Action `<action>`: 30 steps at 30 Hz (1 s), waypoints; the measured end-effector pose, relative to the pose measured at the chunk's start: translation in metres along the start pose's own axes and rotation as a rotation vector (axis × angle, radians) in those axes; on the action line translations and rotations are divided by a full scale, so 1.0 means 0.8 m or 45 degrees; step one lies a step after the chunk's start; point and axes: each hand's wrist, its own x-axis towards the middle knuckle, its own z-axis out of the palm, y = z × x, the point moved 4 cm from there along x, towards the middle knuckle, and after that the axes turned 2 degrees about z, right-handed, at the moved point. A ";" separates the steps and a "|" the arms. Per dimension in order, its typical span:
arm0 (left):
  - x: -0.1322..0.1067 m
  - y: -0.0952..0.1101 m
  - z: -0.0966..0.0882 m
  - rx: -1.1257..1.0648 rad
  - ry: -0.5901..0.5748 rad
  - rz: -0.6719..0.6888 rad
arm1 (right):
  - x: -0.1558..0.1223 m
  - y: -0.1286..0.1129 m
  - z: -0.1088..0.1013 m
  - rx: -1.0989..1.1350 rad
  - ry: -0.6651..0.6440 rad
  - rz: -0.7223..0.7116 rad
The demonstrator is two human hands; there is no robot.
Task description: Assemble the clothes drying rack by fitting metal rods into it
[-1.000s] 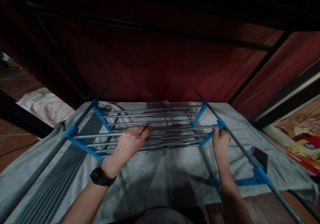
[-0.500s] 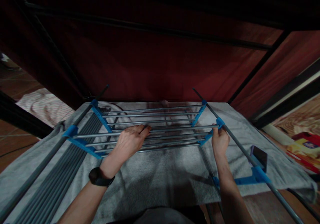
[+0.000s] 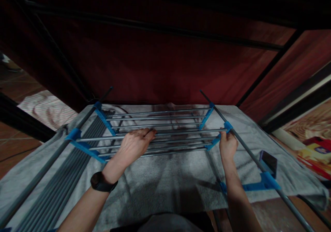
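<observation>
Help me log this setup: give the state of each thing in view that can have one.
Left grip: over the crossbar, closure unclear.
Right grip: closed on the crossbar's right end.
Crossbar: held near a blue bracket, seating unclear.
Gray rods: side by side.
Blanket: spread, wrinkled.
Phone: on the blanket, screen dark.
Watch: strapped on, face dark.

Dim overall; the red panel [image 3: 165, 66] fades to near-black at the top. Soft shadows fall on the gray cloth [image 3: 160, 177]; the wide view stretches towards its edges, fine detail smeared.
</observation>
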 end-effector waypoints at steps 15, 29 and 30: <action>0.004 0.001 -0.002 -0.010 -0.064 -0.006 | -0.001 -0.001 0.000 0.029 -0.003 -0.014; 0.010 -0.001 -0.008 -0.042 -0.220 -0.046 | -0.003 0.001 0.001 0.029 0.010 -0.035; 0.011 -0.002 -0.008 -0.051 -0.232 -0.054 | -0.003 0.001 0.002 0.023 0.014 -0.036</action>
